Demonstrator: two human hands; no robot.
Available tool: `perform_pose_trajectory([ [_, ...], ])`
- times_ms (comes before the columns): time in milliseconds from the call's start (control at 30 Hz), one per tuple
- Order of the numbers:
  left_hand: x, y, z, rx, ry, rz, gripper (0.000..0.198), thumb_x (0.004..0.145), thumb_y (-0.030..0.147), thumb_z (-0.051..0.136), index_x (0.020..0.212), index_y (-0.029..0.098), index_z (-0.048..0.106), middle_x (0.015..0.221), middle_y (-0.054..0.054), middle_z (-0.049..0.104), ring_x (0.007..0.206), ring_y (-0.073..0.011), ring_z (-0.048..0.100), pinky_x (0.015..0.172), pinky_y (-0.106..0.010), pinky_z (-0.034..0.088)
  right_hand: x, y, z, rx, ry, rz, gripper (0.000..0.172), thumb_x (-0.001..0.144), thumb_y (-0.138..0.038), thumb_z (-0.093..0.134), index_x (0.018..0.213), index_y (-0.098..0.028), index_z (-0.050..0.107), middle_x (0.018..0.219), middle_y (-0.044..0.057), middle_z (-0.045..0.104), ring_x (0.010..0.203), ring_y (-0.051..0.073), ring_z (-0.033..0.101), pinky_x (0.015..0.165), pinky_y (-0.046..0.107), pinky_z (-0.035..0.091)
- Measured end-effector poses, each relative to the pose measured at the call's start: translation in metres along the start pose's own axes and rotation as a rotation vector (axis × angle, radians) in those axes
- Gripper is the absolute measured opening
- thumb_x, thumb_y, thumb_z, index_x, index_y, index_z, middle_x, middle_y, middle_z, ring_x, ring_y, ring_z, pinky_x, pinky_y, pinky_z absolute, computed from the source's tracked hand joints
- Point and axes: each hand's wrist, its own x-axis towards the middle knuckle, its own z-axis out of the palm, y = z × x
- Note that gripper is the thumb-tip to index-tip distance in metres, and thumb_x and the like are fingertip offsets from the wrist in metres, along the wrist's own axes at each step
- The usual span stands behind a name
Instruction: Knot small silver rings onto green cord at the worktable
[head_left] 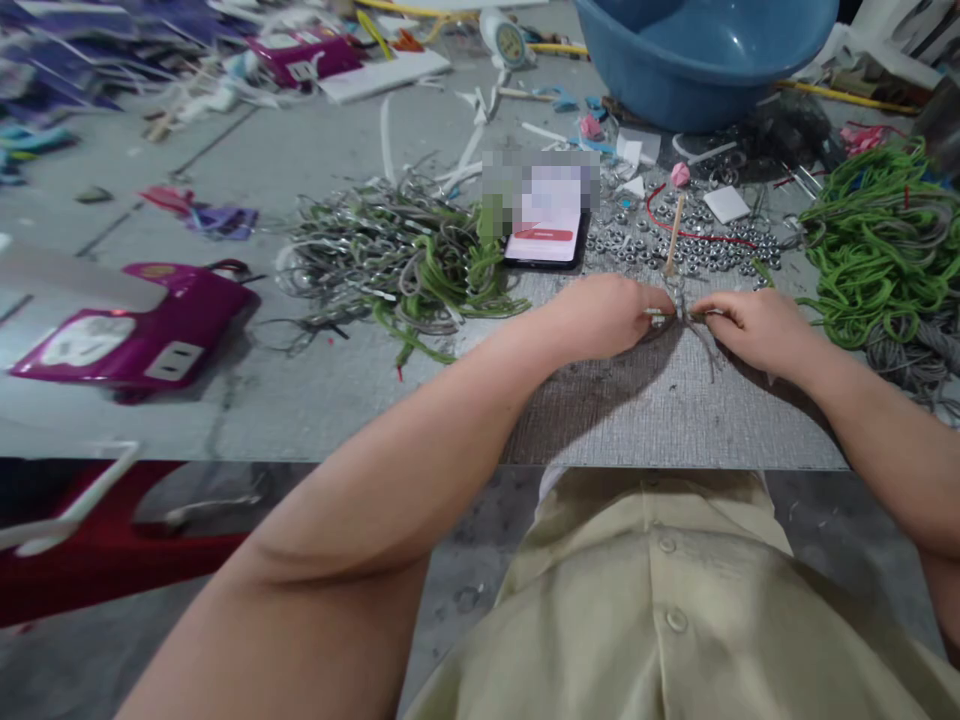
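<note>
Khaki clothing (592, 620) is seen at lower centre. Right of centre, cords (706, 352) at a small metal piece (680, 304) are pinched by left hand (611, 315) and right hand (766, 328); tying is apparently in hand, so even tension is called for next.

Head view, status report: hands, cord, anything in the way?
Left hand, right hand pinching grey cord. Small metal piece between them. Wooden stick just beyond.

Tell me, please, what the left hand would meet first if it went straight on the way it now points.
The left hand would likely meet the small metal piece first, with the right hand beyond; contact with the piece is unclear.
</note>
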Motion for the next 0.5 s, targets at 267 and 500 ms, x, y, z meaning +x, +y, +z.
perform_pose_trajectory([
  [267,0.001,0.005,0.005,-0.011,0.003,-0.032,0.04,0.094,0.042,0.049,0.121,0.019,0.067,0.099,-0.011,0.075,0.094,-0.0267,0.069,0.073,-0.031,0.046,-0.003,-0.007,0.0,-0.1,-0.05,0.014,0.031,0.092,-0.044,0.056,0.107,-0.021,0.07,0.088,0.008,0.075,0.079,0.024,0.064,0.059,0.03,0.026],
  [500,0.002,0.003,0.004,0.046,-0.026,0.034,0.035,0.094,0.026,0.042,0.115,0.019,0.069,0.093,-0.009,0.074,0.088,-0.0228,0.068,0.066,-0.028,0.04,-0.006,-0.013,-0.005,-0.147,-0.113,-0.019,0.024,0.091,-0.031,0.049,0.095,-0.02,0.07,0.085,0.008,0.073,0.073,0.021,0.06,0.058,0.03,0.025],
])
